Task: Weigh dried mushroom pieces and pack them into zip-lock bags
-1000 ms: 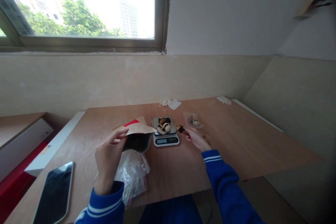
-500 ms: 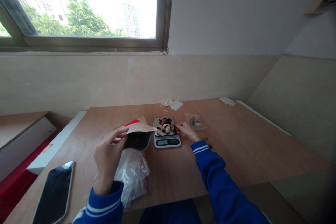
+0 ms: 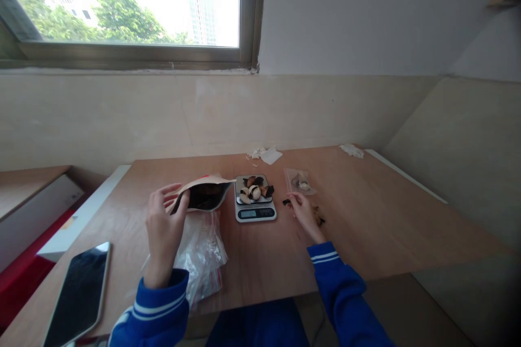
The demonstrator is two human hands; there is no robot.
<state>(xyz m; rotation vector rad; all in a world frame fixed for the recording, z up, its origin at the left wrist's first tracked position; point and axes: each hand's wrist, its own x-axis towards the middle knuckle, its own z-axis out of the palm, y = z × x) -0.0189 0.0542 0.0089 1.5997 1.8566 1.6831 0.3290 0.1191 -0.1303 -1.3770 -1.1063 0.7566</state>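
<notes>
My left hand [image 3: 165,225] is closed on the edge of a kraft paper pouch [image 3: 203,180], thumb at its mouth. The pouch tilts with its dark inside facing me, and some brownish contents show within. To its right a white digital kitchen scale [image 3: 256,213] bears several dried pieces [image 3: 254,192], pale and dark brown, perhaps mushrooms. Just right of the scale, my right hand [image 3: 302,209] pinches a dark dried piece [image 3: 287,202] at the fingertips. More dark brown pieces [image 3: 321,216] lie on the table, partly hidden behind that hand.
Clear zip bags [image 3: 203,260] lie below the pouch. A small clear bag [image 3: 300,181] with pale contents is behind my right hand. A phone [image 3: 79,293] rests at left. White scraps [image 3: 268,155] and crumpled tissue [image 3: 352,150] sit near the wall.
My right hand has moved from the scale to the right and now has a dark piece at its fingertips. The pouch has shifted left and its mouth has tipped more toward me.
</notes>
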